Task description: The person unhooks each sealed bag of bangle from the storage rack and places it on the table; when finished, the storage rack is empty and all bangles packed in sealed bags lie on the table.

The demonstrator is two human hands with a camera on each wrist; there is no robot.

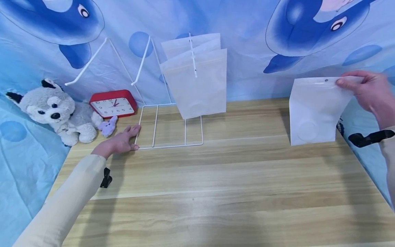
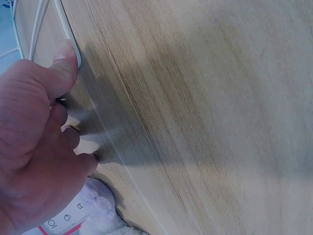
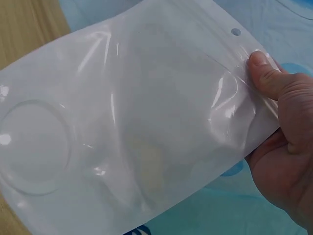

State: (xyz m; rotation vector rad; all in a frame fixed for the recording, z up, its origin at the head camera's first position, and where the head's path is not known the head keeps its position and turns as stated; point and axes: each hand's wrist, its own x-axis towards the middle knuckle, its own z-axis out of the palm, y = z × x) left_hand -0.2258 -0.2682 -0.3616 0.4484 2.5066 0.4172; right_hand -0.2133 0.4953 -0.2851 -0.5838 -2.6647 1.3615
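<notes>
At the table's right side my right hand (image 1: 368,89) pinches a white zip pouch (image 1: 314,109) by its top corner, near a small hang hole. The pouch hangs over the table edge region, with a round embossed ring low on its front, also visible in the right wrist view (image 3: 146,112). My left hand (image 1: 121,139) holds the left front corner of a white wire rack (image 1: 169,146); in the left wrist view its thumb lies on the wire (image 2: 73,51). Several similar white pouches (image 1: 197,85) hang on the rack's right hook; the other two hooks carry nothing.
A red clock (image 1: 113,103), a small purple plush (image 1: 108,127) and a grey husky plush (image 1: 61,113) stand left of the rack. Behind hangs a blue cloth with whale prints (image 1: 243,61). The wooden table (image 1: 216,192) extends in front.
</notes>
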